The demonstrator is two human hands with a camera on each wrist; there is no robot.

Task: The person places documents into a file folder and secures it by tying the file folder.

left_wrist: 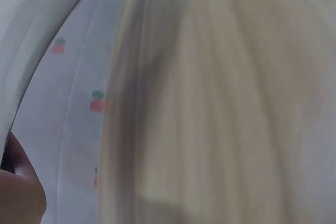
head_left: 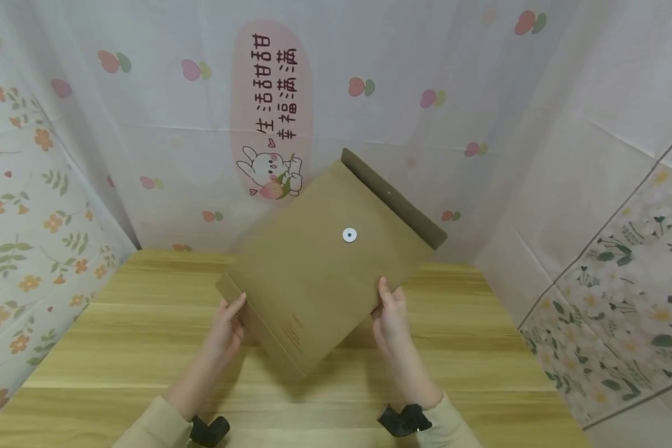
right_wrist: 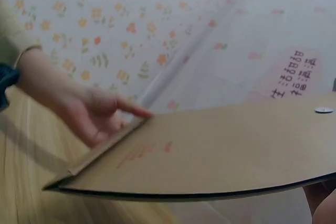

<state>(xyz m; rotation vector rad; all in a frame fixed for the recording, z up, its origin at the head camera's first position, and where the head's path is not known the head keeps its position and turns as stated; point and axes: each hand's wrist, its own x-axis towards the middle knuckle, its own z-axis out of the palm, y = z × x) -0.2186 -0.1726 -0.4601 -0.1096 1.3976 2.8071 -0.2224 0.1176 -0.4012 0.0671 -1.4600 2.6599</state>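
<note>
A brown kraft-paper document envelope (head_left: 319, 267) is held up tilted above the wooden table, with a white round button (head_left: 350, 234) on its face. Its top flap (head_left: 394, 199) stands out along the upper right edge. My left hand (head_left: 231, 323) pinches the lower left edge, thumb on the front. On the lower right edge my right hand (head_left: 391, 314) grips with the thumb on the front and fingers behind. Reddish marks (right_wrist: 144, 153) show near the envelope's bottom fold in the right wrist view. The left wrist view is blurred, with part of a hand (left_wrist: 21, 187) at its left edge.
Beneath the envelope lies a wood-grain table (head_left: 140, 323). A white curtain (head_left: 162, 118) with printed hearts and writing hangs behind it, and flowered cloths (head_left: 28, 249) stand at both sides. Black camera straps (head_left: 406, 420) sit on both wrists.
</note>
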